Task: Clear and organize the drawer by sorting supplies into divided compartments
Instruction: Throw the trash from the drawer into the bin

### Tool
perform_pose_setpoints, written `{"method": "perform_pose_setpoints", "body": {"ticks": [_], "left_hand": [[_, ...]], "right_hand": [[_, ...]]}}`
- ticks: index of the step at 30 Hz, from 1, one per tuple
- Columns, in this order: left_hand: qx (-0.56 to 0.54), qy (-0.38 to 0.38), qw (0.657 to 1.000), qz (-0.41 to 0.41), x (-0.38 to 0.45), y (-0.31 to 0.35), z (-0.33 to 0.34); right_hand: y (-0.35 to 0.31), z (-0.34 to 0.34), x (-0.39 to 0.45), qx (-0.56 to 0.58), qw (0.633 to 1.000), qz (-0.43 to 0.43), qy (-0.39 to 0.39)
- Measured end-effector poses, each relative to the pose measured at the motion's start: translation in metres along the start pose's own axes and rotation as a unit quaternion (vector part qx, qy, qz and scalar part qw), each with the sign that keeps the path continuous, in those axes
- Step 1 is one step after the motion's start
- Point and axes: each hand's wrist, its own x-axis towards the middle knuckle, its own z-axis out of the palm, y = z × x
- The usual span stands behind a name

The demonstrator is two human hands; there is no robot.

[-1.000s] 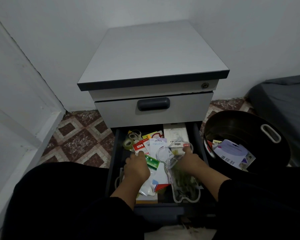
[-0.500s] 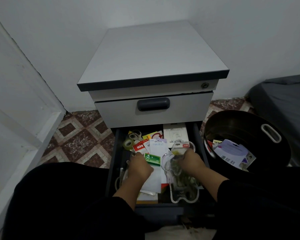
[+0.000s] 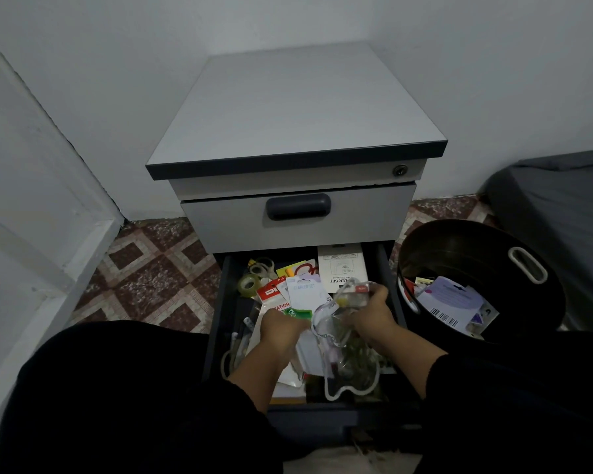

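The bottom drawer (image 3: 220,302) of a grey cabinet is pulled open and full of mixed supplies. My left hand (image 3: 279,328) grips a fanned stack of flat packets (image 3: 302,290), among them a white card, a red-and-white one and a green one. My right hand (image 3: 372,311) grips a small clear packet (image 3: 351,290) above a clear plastic pouch (image 3: 350,367) that lies along the drawer's right half. Clear tape rolls (image 3: 250,282) sit at the back left. A white stapler-set box (image 3: 341,265) lies at the back right.
A dark round bin (image 3: 514,248) with a white handle stands right of the drawer and holds packets and cards. The closed upper drawer (image 3: 298,215) overhangs the back of the open one. Patterned floor tiles (image 3: 151,278) lie to the left. A dark mattress (image 3: 562,200) is at far right.
My left hand has gathered the flat packets and lifted them slightly. My right hand shifted a little right and back with the small clear packet.
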Motion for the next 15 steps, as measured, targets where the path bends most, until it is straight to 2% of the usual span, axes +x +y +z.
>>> {"method": "perform_pose_setpoints", "body": {"ticks": [4, 11, 15], "left_hand": [[-0.047, -0.002, 0.999, -0.023, -0.011, 0.009, 0.001], [-0.002, -0.016, 1.0, -0.003, -0.015, 0.009, 0.001], [-0.011, -0.015, 1.0, -0.02, -0.012, 0.01, -0.002]], "right_hand": [[0.0, 0.001, -0.001, -0.019, 1.0, -0.005, -0.014], [-0.001, -0.001, -0.004, -0.074, 0.997, 0.003, -0.021], [-0.003, -0.001, -0.003, -0.067, 0.996, 0.027, -0.048]]}}
